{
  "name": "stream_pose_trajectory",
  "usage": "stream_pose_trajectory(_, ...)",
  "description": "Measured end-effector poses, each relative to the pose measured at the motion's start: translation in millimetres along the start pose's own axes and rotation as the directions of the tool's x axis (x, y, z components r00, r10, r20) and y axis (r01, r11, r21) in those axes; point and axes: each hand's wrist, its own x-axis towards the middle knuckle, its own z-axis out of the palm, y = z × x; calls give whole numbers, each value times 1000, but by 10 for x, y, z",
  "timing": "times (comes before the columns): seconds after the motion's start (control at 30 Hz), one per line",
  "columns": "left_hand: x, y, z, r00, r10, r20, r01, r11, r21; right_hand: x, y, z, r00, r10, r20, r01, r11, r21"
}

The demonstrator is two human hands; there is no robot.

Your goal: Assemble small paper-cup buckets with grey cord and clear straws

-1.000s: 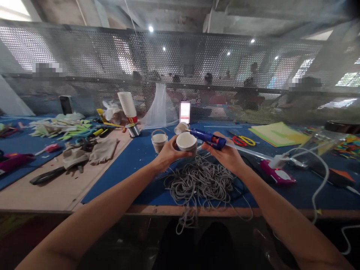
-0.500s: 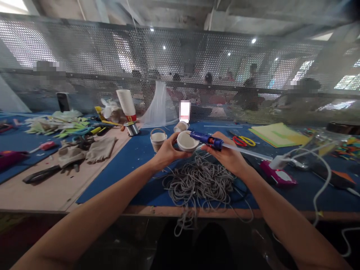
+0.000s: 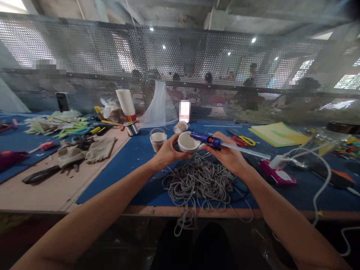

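My left hand (image 3: 168, 153) is closed around a white paper cup (image 3: 188, 143), tilted so that its round opening faces me. A blue glue gun (image 3: 206, 140) with a long clear glue stick (image 3: 247, 150) at its back sits in my right hand (image 3: 223, 153). Its nozzle is over the cup's rim; whether it touches cannot be made out. Below both hands lies a tangled heap of grey cord (image 3: 201, 182), some of it hanging off the table's front edge. Left of the cup stands a small cord-wrapped cup with a handle (image 3: 158, 140). Another wrapped cup (image 3: 181, 126) lies behind.
A stack of paper cups (image 3: 125, 103) stands at the back left. Grey gloves (image 3: 98, 149) and a black-handled tool (image 3: 42, 175) lie left. Scissors (image 3: 244, 141), coloured sheets (image 3: 278, 134) and a magenta power strip (image 3: 278, 173) with a white cable are right. A perforated metal screen (image 3: 180, 56) rises behind.
Almost nothing differs. The cup in my left hand has shifted very slightly to the right under the glue gun's nozzle; both hands keep their hold.
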Motion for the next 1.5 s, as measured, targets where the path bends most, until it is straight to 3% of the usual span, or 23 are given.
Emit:
stream_pose_trajectory(0.33,5,-7,-24,999,-17,47,17,1000,-7,3,21,-11,999,-31,16,32,996,-78)
stream_pose_trajectory(1.3,22,1,-20,999,-23,25,21,997,70,6,8,-23,991,18,132,-1,992,-128)
stream_pose_trajectory(1.5,26,-15,-28,1000,-21,20,19,996,90,0,0,-31,993,26,112,-9,989,-146)
